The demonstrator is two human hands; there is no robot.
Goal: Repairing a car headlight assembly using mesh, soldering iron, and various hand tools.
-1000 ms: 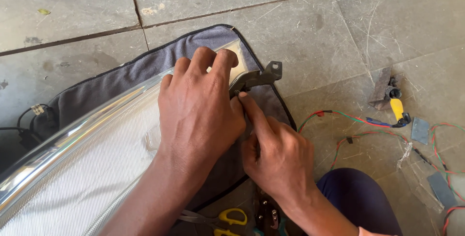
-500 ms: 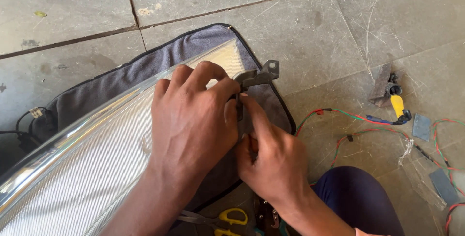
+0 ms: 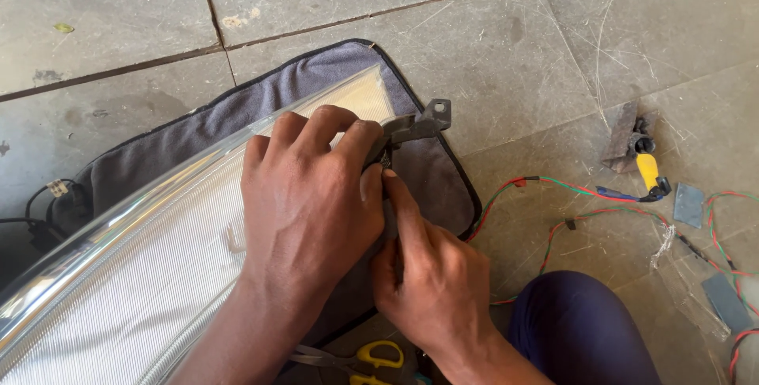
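Pressure is now applied closer to the lamp's corner: since the earlier views the left hand has been drawn in, its fingers clenched over the lens edge and the base of the grey bracket, which sticks out past the fingertips. The right hand has been brought up beside it — its forefinger is pressed into the seam under the bracket, the other fingers curled; whether anything is pinched there cannot be told. The lamp lies on a grey mat on the stone floor. Wires and yellow-handled scissors lie nearby — untouched.
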